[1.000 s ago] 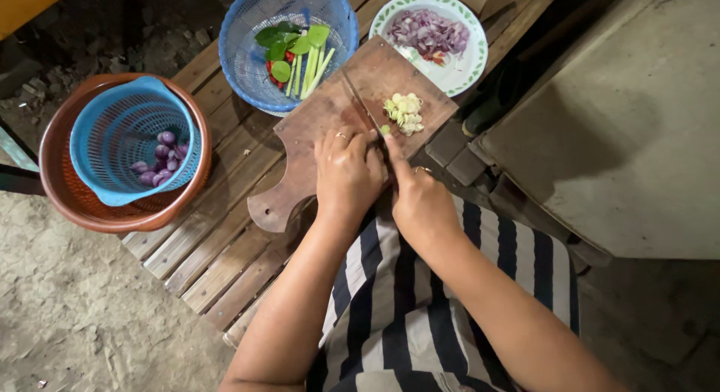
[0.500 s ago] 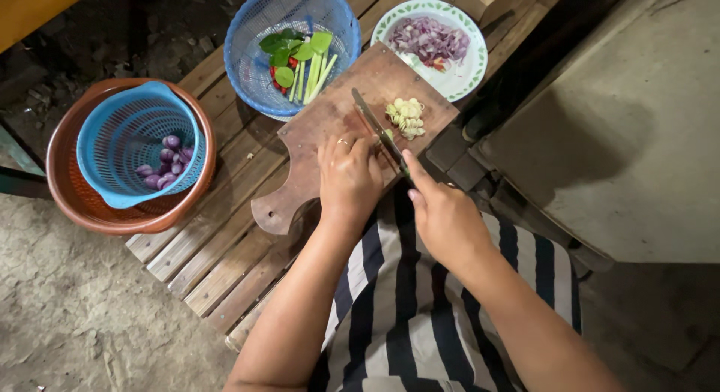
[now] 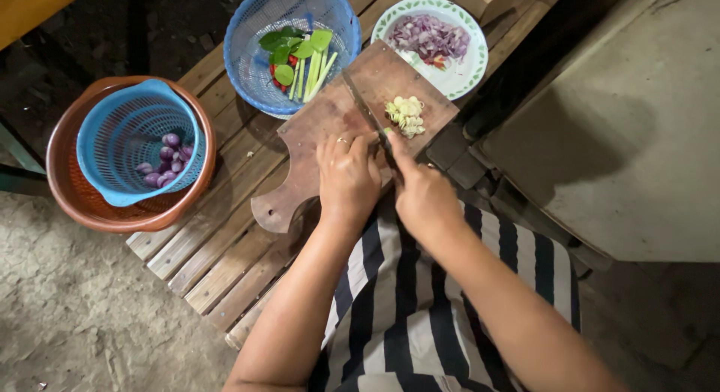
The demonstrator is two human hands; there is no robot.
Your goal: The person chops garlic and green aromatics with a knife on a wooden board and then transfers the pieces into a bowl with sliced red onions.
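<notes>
Your right hand (image 3: 421, 198) is closed around the knife (image 3: 369, 122), forefinger along its spine, blade tip pointing away. Your left hand (image 3: 346, 176) is curled, knuckles up, pinning a pale green stalk, mostly hidden. Both sit on the wooden cutting board (image 3: 322, 137), on a slatted bench (image 3: 217, 249) over a dirt floor. Pale slices (image 3: 405, 114) lie just beyond the blade.
</notes>
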